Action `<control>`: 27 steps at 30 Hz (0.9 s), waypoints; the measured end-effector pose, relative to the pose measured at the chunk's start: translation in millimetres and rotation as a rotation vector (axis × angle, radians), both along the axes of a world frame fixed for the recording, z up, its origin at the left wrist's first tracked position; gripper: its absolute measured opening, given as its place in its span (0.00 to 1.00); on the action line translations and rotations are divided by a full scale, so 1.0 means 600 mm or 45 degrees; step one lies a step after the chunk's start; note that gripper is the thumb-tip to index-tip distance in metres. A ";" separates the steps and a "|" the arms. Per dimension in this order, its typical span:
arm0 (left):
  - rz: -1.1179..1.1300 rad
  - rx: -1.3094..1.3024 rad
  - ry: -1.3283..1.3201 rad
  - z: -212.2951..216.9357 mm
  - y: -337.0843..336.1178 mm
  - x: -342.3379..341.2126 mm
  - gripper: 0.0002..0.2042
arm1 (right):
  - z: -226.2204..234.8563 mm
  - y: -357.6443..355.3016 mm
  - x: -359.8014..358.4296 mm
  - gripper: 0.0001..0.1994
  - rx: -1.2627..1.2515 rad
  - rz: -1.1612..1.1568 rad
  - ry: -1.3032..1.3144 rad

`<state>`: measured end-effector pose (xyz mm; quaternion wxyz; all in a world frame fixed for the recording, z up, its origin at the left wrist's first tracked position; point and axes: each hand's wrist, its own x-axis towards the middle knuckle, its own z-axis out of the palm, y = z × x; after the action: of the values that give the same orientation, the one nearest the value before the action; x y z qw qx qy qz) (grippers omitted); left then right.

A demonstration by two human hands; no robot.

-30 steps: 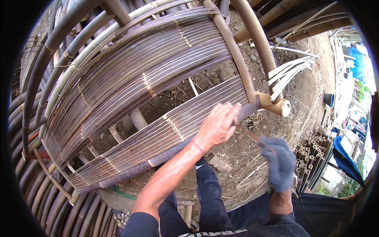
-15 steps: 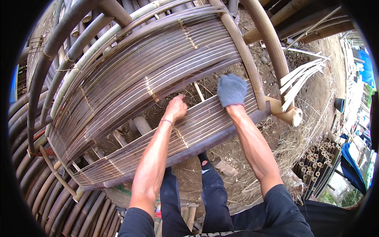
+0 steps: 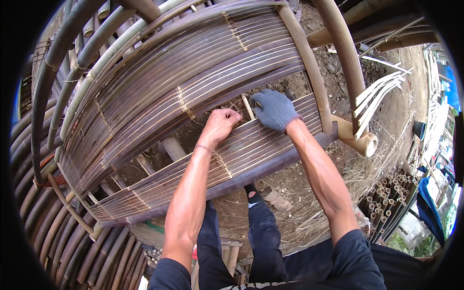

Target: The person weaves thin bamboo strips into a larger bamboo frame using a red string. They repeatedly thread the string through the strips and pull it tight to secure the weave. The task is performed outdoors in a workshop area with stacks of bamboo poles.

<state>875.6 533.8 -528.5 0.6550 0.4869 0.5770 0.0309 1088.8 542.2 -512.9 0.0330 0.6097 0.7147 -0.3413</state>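
A bamboo bench (image 3: 241, 176) stands before me, its seat made of dark slats lashed with thin light ties. Over the gap between two groups of slats, my bare left hand (image 3: 221, 124) is closed in a pinch, and whatever is in the fingertips is too small to name. Close to its right, my right hand (image 3: 275, 111) in a grey glove curls beside a light crosspiece (image 3: 248, 107). Something small and yellowish shows at its fingers, but I cannot tell what it is. The near slats (image 3: 280, 133) run beneath both wrists.
Curved bamboo poles (image 3: 46, 111) rise at the left, with more poles (image 3: 106, 263) stacked below. A thick bamboo leg (image 3: 338, 53) and pale split strips (image 3: 379, 99) are at the right. Cut bamboo tubes (image 3: 389, 195) lie bundled at the lower right. Dry fibres cover the ground.
My right hand has moved left, toward the left hand, and turned so its curled fingers show. My left hand has shifted slightly, its fingers now pointing right. The view has moved a little.
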 end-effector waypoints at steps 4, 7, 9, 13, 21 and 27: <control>-0.033 -0.255 -0.510 0.069 0.008 -0.011 0.11 | 0.069 -0.081 -0.005 0.12 0.384 -0.120 0.442; -0.122 -0.284 -0.604 0.096 0.020 -0.004 0.10 | 0.108 -0.174 -0.005 0.11 0.013 -0.764 0.896; -0.044 -0.284 -0.534 0.119 0.027 -0.002 0.09 | 0.171 -0.266 0.027 0.12 -0.127 -0.968 0.835; 0.280 -0.306 -0.341 0.077 0.014 0.010 0.15 | 0.282 -0.500 0.158 0.12 0.346 -0.810 -0.085; -0.119 0.487 0.397 -0.019 -0.070 0.060 0.23 | 0.583 -1.042 0.556 0.15 -0.416 -1.975 -1.045; -0.335 0.524 0.534 0.004 -0.098 0.079 0.17 | 0.500 -0.862 0.462 0.17 -0.672 -1.128 -1.856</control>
<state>923.1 474.9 -525.9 0.4081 0.6752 0.6133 -0.0389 1365.8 24.8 -212.7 0.4834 0.8681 0.1131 -0.0036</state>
